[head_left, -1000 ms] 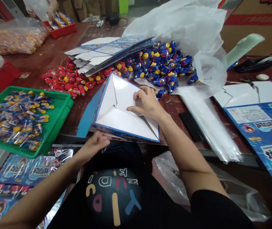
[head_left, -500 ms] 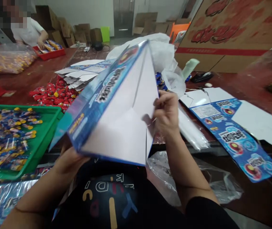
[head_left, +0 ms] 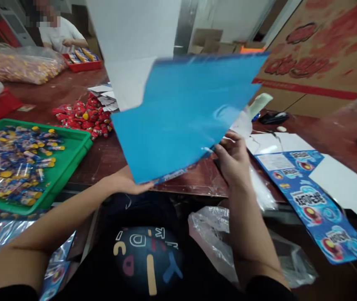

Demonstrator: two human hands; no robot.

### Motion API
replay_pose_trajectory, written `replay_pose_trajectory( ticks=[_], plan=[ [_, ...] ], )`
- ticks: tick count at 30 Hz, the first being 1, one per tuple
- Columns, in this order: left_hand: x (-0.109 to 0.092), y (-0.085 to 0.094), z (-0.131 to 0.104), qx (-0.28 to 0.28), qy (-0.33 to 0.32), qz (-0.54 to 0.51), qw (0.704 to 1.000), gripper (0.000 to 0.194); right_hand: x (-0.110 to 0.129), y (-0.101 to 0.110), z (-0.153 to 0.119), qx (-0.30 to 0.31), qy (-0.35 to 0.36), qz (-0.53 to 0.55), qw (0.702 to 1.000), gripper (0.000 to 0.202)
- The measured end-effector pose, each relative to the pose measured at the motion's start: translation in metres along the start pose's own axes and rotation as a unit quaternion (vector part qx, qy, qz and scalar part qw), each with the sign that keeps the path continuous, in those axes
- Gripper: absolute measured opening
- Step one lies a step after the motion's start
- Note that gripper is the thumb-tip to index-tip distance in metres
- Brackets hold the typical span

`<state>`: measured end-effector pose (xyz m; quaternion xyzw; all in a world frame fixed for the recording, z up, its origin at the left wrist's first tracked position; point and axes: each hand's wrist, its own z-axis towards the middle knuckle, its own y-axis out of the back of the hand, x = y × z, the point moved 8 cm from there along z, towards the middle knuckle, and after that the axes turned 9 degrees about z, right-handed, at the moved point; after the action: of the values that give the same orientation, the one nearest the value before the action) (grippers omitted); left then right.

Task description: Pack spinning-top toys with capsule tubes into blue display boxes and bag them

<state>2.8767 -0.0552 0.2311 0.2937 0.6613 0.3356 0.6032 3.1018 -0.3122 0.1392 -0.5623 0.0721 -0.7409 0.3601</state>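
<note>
A blue cardboard display box is held up in front of my chest, its plain blue face towards me and a tall white flap rising behind. My left hand supports its lower left corner, with the fingers partly hidden beneath the card. At the lower right edge, my right hand grips the box between thumb and fingers. To the right lies a flat printed carton blank with white flaps. A green tray of small wrapped candies stands to the left.
Red wrapped candies lie heaped behind the tray, near folded cartons. A co-worker stands at the far left by a red tray. A large brown carton stands at the right back. Clear plastic bags hang by the table's front edge.
The box has been turned, so its plain blue face shows instead of its white inside, and a tall white flap now stands up. My left hand moved right and slightly up.
</note>
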Motion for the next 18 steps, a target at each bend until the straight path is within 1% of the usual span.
replay_pose_trajectory(
  ticks=[1,2,4,5,6,7,8,9,11,12,13,15,16,18],
  plan=[
    [0.019,0.007,-0.007,-0.013,0.021,0.014,1.0,0.035,-0.016,-0.009,-0.003,-0.017,0.013,-0.011,1.0,0.055],
    [0.035,0.015,-0.017,-0.044,0.04,0.038,0.997,0.044,-0.03,-0.018,-0.007,-0.028,0.021,-0.032,0.999,0.056],
    [0.058,0.034,-0.04,-0.161,0.077,0.08,0.981,0.065,-0.058,-0.035,-0.019,-0.028,0.02,-0.084,0.996,0.053],
    [0.063,0.039,-0.052,-0.225,0.09,0.091,0.966,0.075,-0.07,-0.042,-0.027,-0.027,0.015,-0.108,0.994,0.05],
    [0.063,0.04,-0.061,-0.283,0.095,0.091,0.95,0.083,-0.081,-0.048,-0.034,-0.027,0.008,-0.126,0.992,0.047],
    [0.061,0.037,-0.066,-0.329,0.095,0.079,0.936,0.087,-0.09,-0.053,-0.04,-0.028,0.002,-0.134,0.991,0.047],
    [0.057,0.031,-0.066,-0.363,0.095,0.061,0.925,0.09,-0.098,-0.057,-0.046,-0.034,-0.001,-0.134,0.99,0.049],
    [0.053,0.023,-0.061,-0.386,0.096,0.041,0.916,0.094,-0.106,-0.061,-0.05,-0.044,-0.003,-0.13,0.991,0.056],
    [0.049,0.009,-0.044,-0.418,0.105,0.0,0.902,0.105,-0.121,-0.068,-0.055,-0.058,-0.022,-0.118,0.991,0.076],
    [0.05,0.004,-0.032,-0.416,0.109,-0.031,0.902,0.107,-0.131,-0.071,-0.054,-0.058,-0.041,-0.109,0.991,0.087],
    [0.055,-0.002,-0.019,-0.393,0.111,-0.07,0.91,0.104,-0.14,-0.075,-0.053,-0.048,-0.065,-0.1,0.992,0.097],
    [0.069,-0.012,0.007,-0.312,0.112,-0.154,0.931,0.091,-0.156,-0.084,-0.046,-0.005,-0.117,-0.08,0.99,0.112],
    [0.077,-0.014,0.017,-0.274,0.116,-0.184,0.937,0.087,-0.162,-0.088,-0.041,0.019,-0.137,-0.073,0.988,0.114],
    [0.094,-0.01,0.029,-0.234,0.131,-0.206,0.941,0.089,-0.165,-0.093,-0.029,0.053,-0.172,-0.064,0.982,0.105]
  ],
)
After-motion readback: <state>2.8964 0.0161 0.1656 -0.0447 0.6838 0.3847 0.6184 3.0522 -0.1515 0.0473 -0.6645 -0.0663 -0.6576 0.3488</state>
